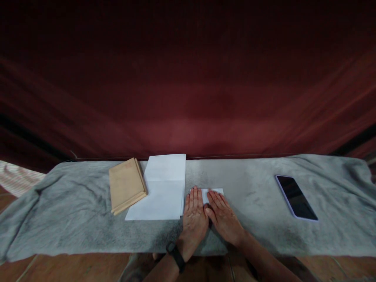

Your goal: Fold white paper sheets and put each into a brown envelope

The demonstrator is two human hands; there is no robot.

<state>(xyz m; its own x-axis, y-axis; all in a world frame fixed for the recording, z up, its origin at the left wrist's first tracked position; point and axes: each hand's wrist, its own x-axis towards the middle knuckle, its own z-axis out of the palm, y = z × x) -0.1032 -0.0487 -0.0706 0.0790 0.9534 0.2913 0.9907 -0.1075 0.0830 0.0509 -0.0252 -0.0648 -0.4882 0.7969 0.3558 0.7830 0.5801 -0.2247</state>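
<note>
Both palms face down on a small folded white paper point(207, 196), which lies on the grey cloth; only its far part shows between and beyond my fingers. My left hand point(195, 215), with a black band on its wrist, rests flat on the paper's left side, fingers stretched out. On the right side lies my right hand point(225, 217), its fingers extended and its thumb meeting my left hand. Just left of my hands are larger white sheets point(166, 199) with a crease across them. Whatever lies under my palms is hidden.
Several brown envelopes point(127, 184) are stacked at the left, overlapping the white sheets. A phone point(296, 197) in a purple case lies at the right. The grey cloth point(73, 219) covers a narrow surface with a dark red backing point(188, 98) behind it. Tiled floor shows below the front edge.
</note>
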